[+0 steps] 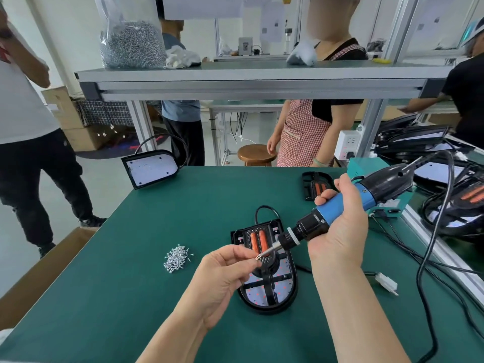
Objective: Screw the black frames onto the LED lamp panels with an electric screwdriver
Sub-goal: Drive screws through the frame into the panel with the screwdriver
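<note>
While your right hand (337, 231) gripped the blue electric screwdriver (340, 205), fingers curled round its barrel, your left hand (222, 279) pinched a small screw (258, 257) at the bit's tip. Both hovered just above the LED lamp panel (255, 292), which lay on the green desk (131, 284) with its black frame (269, 282) on top. A loose pile of screws (176, 259) lay at nine o'clock from the panel.

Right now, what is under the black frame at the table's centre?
The LED lamp panel: its white board with red dots shows through openings in the black frame. The left hand, pinching a screw, and the electric screwdriver in the right hand cover the frame's middle.
</note>
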### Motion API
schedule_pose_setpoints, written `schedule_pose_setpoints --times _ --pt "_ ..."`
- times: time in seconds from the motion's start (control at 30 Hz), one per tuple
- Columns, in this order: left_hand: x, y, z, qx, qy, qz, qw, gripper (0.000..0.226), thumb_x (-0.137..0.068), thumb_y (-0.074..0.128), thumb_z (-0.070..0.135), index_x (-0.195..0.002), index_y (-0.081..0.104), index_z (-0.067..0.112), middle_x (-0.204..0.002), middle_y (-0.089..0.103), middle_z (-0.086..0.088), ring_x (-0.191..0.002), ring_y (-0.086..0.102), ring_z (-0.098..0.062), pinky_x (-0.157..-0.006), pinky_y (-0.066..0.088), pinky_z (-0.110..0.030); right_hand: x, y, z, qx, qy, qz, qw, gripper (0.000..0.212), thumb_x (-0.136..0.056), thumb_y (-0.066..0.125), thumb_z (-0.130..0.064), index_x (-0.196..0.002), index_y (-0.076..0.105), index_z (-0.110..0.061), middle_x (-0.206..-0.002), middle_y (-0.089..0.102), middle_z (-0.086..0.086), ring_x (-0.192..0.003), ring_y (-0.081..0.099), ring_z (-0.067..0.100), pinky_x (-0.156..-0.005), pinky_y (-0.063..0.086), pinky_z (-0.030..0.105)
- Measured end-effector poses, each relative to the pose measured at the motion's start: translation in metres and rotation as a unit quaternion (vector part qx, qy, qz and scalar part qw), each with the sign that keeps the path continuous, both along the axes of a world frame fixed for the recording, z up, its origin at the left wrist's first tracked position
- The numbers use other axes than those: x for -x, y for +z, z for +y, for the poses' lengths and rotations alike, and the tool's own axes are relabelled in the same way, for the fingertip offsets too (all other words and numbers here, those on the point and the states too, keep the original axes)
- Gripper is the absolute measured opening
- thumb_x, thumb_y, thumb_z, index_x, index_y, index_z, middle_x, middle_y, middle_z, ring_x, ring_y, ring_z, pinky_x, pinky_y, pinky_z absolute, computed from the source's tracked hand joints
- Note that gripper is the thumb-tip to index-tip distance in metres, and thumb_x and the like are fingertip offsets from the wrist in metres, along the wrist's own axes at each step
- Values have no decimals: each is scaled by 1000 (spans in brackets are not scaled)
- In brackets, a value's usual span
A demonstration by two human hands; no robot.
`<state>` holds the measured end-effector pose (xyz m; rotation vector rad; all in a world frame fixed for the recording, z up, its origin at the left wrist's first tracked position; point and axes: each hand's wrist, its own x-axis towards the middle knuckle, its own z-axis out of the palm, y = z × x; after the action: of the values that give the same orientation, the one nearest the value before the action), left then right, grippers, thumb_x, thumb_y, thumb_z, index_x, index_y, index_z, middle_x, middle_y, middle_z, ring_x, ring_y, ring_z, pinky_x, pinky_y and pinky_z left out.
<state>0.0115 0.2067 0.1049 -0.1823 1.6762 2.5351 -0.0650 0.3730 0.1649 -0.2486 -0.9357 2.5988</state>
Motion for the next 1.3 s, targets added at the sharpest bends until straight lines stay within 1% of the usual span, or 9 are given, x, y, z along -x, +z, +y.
schedule_pose_setpoints --times 0.17,0.5,0.63,0.7,0.77,0.93,1.1,1.2,1.3 --pt "-1 0 -1 15 -17 -2 1000 11 -66 78 9 -77 80 11 -82 73 -13 -68 62 -10 -70 51 -21 0 0 0 2 -6 3 1000 18 -93 70 -24 -100 56 -16 -62 58 -6 -52 55 9 -54 50 18" --pt "0 -2 -2 14 -13 -12 1000 14 -66 80 9 -80 80 10 -84 73 -14 -71 61 -13 -72 52 -23 -3 0 0 -7 -5 -2 1000 14 -91 71 -24 -94 57 -20 -62 57 -6 -55 54 10 -56 48 19" --pt "-2 -5 6 89 41 22 995 13 -73 81 4 -78 79 15 -84 76 -11 -75 65 -14 -74 50 -20 -5 0 -3 -31 -26 12 999 14 -91 72 -22 -92 57 -20 -61 57 -6 -54 54 10 -56 50 20" --pt "-1 -8 10 147 81 51 985 23 -80 77 -6 -77 79 17 -82 77 -8 -75 68 -10 -72 52 -15 -6 0 -7 -37 -36 14 999 15 -91 72 -21 -92 56 -20 -62 57 -5 -53 55 10 -56 51 20" --pt "-3 -11 11 186 112 68 974 27 -82 74 -8 -77 78 18 -82 77 -7 -76 68 -9 -74 53 -16 -6 -1 -10 -43 -41 7 998 16 -91 71 -20 -93 55 -20 -62 58 -4 -52 55 10 -56 51 20" --pt "-4 -16 10 210 112 89 967 33 -84 74 -7 -87 79 25 -83 76 -4 -77 68 -9 -75 53 -17 -5 -4 -11 -49 -41 -2 998 15 -91 71 -19 -93 55 -19 -62 58 -4 -51 55 10 -54 51 19" --pt "-2 -16 0 229 84 68 967 37 -82 77 -6 -105 73 23 -90 78 -2 -84 69 -14 -79 54 -19 -3 -3 -9 -51 -47 -3 998 15 -90 71 -21 -94 56 -19 -61 58 -5 -51 54 9 -54 51 18" --pt "-4 -22 -11 347 134 11 928 43 -79 84 14 -112 63 30 -101 72 5 -96 67 -14 -82 52 -27 -1 0 -7 -40 -48 4 998 15 -90 72 -21 -94 57 -21 -61 58 -5 -51 55 10 -56 51 18" --pt "-11 -23 -9 443 81 -82 889 73 -68 86 53 -120 40 29 -107 61 9 -97 62 -8 -73 47 -24 0 2 -3 -40 -52 18 998 17 -87 73 -22 -94 57 -21 -61 58 -5 -52 55 10 -56 51 19"
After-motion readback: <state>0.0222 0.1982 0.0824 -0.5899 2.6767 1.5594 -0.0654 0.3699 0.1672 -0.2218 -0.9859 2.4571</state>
